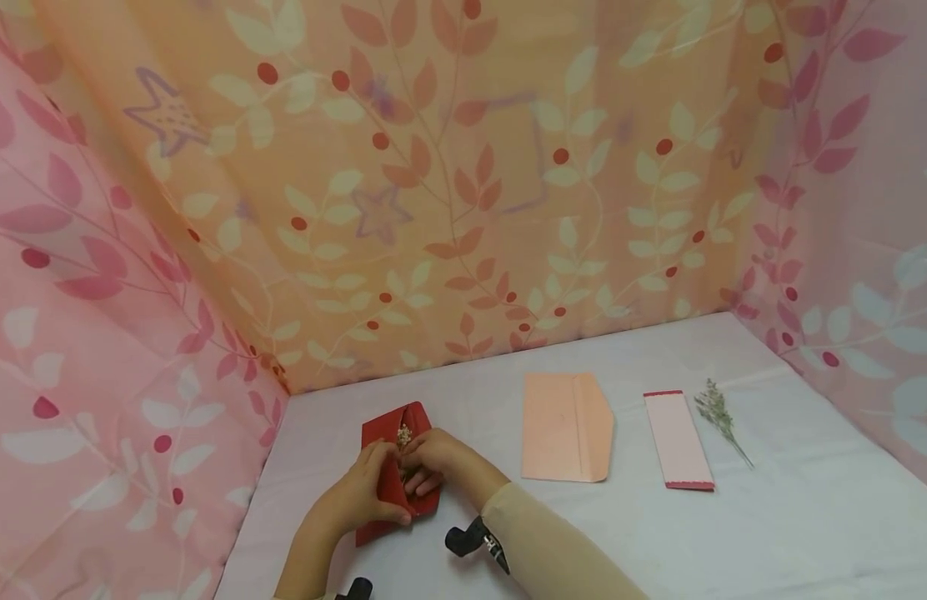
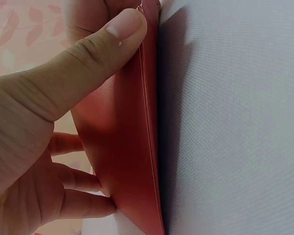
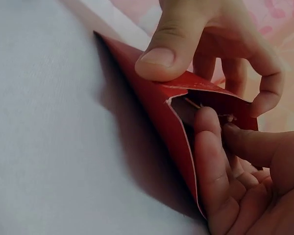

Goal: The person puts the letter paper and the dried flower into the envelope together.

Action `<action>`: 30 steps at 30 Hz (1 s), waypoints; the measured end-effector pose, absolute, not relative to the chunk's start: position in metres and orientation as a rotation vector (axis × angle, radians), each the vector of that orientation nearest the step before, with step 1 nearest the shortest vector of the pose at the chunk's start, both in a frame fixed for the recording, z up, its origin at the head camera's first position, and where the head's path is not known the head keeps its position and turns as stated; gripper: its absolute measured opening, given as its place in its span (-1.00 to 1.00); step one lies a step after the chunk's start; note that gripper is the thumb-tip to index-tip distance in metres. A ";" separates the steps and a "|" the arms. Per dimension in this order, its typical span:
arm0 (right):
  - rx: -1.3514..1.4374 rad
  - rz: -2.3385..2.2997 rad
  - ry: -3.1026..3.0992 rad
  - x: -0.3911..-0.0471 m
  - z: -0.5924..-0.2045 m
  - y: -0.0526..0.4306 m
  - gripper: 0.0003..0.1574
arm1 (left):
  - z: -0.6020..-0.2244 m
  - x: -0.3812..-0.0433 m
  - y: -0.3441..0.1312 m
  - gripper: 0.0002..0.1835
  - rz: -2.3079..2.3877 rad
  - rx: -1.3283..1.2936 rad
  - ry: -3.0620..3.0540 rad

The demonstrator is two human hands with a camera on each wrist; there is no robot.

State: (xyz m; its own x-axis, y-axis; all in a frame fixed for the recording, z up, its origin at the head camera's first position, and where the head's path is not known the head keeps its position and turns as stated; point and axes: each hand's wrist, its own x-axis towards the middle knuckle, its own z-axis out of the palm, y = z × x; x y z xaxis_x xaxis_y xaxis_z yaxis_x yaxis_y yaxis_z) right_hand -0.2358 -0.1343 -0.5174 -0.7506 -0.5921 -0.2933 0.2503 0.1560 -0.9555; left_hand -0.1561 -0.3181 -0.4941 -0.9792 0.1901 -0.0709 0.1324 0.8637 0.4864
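Gripped the gaping red envelope [image 1: 392, 481] at the left of the white table [image 1: 794, 533] in the left hand [image 1: 356, 492]. Pinched a dried sprig [image 1: 404, 435] at its mouth in the right hand [image 1: 435, 457]. Had a peach envelope [image 1: 557, 429], pale card [image 1: 678, 442] and second sprig [image 1: 719, 414] farther right.

Left hand [image 1: 366, 492]: thumb [image 2: 98, 61] extended, well apart from the fingers [image 2: 85, 203]; grip spread wide. Right hand [image 1: 433, 458]: just beside it, digits curled inward, two tips [image 3: 207, 120] close together. Left forearm [image 1: 311, 542] mostly bare, slanting up and rightward; right forearm [image 1: 546, 533] slanting up and leftward, sleeved, wrist bare.
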 end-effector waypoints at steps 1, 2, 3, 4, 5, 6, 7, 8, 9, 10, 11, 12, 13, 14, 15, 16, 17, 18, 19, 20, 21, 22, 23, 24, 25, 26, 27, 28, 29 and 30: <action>-0.324 -1.672 1.803 -0.236 -0.519 -0.135 -0.85 | -0.494 -0.156 -0.318 0.16 0.749 0.253 2.920; -0.329 -1.670 1.826 -0.236 -0.520 -0.136 -0.86 | -0.493 -0.156 -0.318 0.16 0.750 0.251 2.920; -0.337 -1.662 1.853 -0.235 -0.522 -0.137 -0.86 | -0.493 -0.156 -0.317 0.16 0.754 0.247 2.919; -0.342 -1.654 1.885 -0.235 -0.524 -0.138 -0.86 | -0.492 -0.156 -0.317 0.16 0.761 0.249 2.918; -0.346 -1.646 1.919 -0.234 -0.525 -0.139 -0.85 | -0.492 -0.156 -0.317 0.15 0.765 0.250 2.917; -0.347 -1.638 1.951 -0.234 -0.526 -0.140 -0.82 | -0.492 -0.155 -0.317 0.16 0.767 0.253 2.917; -0.345 -1.632 1.973 -0.233 -0.527 -0.141 -0.80 | -0.492 -0.155 -0.316 0.15 0.771 0.259 2.917; -0.341 -1.636 1.988 -0.232 -0.527 -0.142 -0.81 | -0.492 -0.154 -0.316 0.16 0.775 0.262 2.916; -0.332 -1.644 1.993 -0.232 -0.527 -0.142 -0.82 | -0.492 -0.154 -0.316 0.16 0.776 0.265 2.916; -0.325 -1.655 1.995 -0.231 -0.527 -0.142 -0.84 | -0.493 -0.154 -0.316 0.16 0.774 0.271 2.917; -0.322 -1.666 1.993 -0.230 -0.526 -0.142 -0.85 | -0.493 -0.153 -0.317 0.16 0.770 0.275 2.919; -0.319 -1.678 1.987 -0.230 -0.525 -0.142 -0.85 | -0.493 -0.153 -0.317 0.15 0.768 0.285 2.924; -0.317 -1.687 1.983 -0.229 -0.524 -0.142 -0.85 | -0.494 -0.153 -0.317 0.15 0.766 0.295 2.931; -0.320 -1.694 1.977 -0.229 -0.523 -0.141 -0.83 | -0.494 -0.153 -0.317 0.15 0.760 0.296 2.935; -0.323 -1.694 1.976 -0.229 -0.522 -0.141 -0.81 | -0.494 -0.153 -0.317 0.15 0.755 0.297 2.940; -0.332 -1.692 1.978 -0.229 -0.521 -0.140 -0.80 | -0.494 -0.153 -0.318 0.15 0.755 0.302 2.946; -0.341 -1.685 1.980 -0.230 -0.520 -0.140 -0.79 | -0.494 -0.153 -0.318 0.15 0.750 0.307 2.951; -0.354 -1.670 1.988 -0.230 -0.519 -0.140 -0.78 | -0.494 -0.153 -0.318 0.14 0.750 0.312 2.958; -0.371 -1.653 1.992 -0.231 -0.518 -0.139 -0.79 | -0.494 -0.153 -0.318 0.14 0.748 0.311 2.961; -0.389 -1.636 1.997 -0.231 -0.518 -0.139 -0.79 | -0.494 -0.153 -0.318 0.14 0.749 0.313 2.964; -0.402 -1.619 1.998 -0.232 -0.518 -0.139 -0.81 | -0.493 -0.153 -0.318 0.13 0.757 0.317 2.965; -0.416 -1.603 2.000 -0.233 -0.517 -0.139 -0.82 | -0.493 -0.153 -0.317 0.12 0.765 0.323 2.965; -0.427 -1.589 1.997 -0.233 -0.517 -0.138 -0.84 | -0.493 -0.153 -0.317 0.11 0.763 0.327 2.963; -0.433 -1.582 1.998 -0.234 -0.517 -0.138 -0.85 | -0.493 -0.154 -0.317 0.11 0.769 0.329 2.961; -0.426 -1.592 1.989 -0.235 -0.517 -0.138 -0.87 | -0.493 -0.154 -0.317 0.10 0.769 0.328 2.957; -0.417 -1.605 1.988 -0.236 -0.517 -0.137 -0.88 | -0.493 -0.154 -0.317 0.09 0.771 0.328 2.956; -0.409 -1.621 1.988 -0.237 -0.517 -0.137 -0.89 | -0.493 -0.154 -0.317 0.09 0.772 0.324 2.952; -0.399 -1.644 1.991 -0.238 -0.517 -0.137 -0.89 | -0.492 -0.154 -0.317 0.09 0.771 0.324 2.951; -0.390 -1.669 1.997 -0.240 -0.517 -0.137 -0.88 | -0.492 -0.155 -0.318 0.09 0.768 0.321 2.950; -0.385 -1.697 2.008 -0.241 -0.516 -0.137 -0.86 | -0.492 -0.155 -0.317 0.09 0.772 0.316 2.949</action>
